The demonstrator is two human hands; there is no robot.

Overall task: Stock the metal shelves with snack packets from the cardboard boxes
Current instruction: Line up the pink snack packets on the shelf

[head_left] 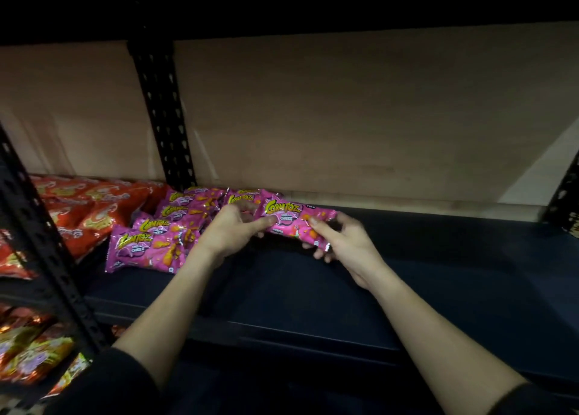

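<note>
A pink snack packet (293,220) is held just above the dark metal shelf (407,273), near its back. My left hand (233,229) grips the packet's left end with thumb on top. My right hand (341,239) pinches its right end. Several more pink packets (150,245) lie in a loose pile on the shelf to the left of my left hand, some overlapping. The cardboard boxes are out of view.
Orange-red packets (91,207) fill the neighbouring bay at left, behind a black perforated upright (40,226). Another upright (164,113) stands at the back against a beige wall. Lower-left shelves hold more packets (28,349). The shelf's right part is bare.
</note>
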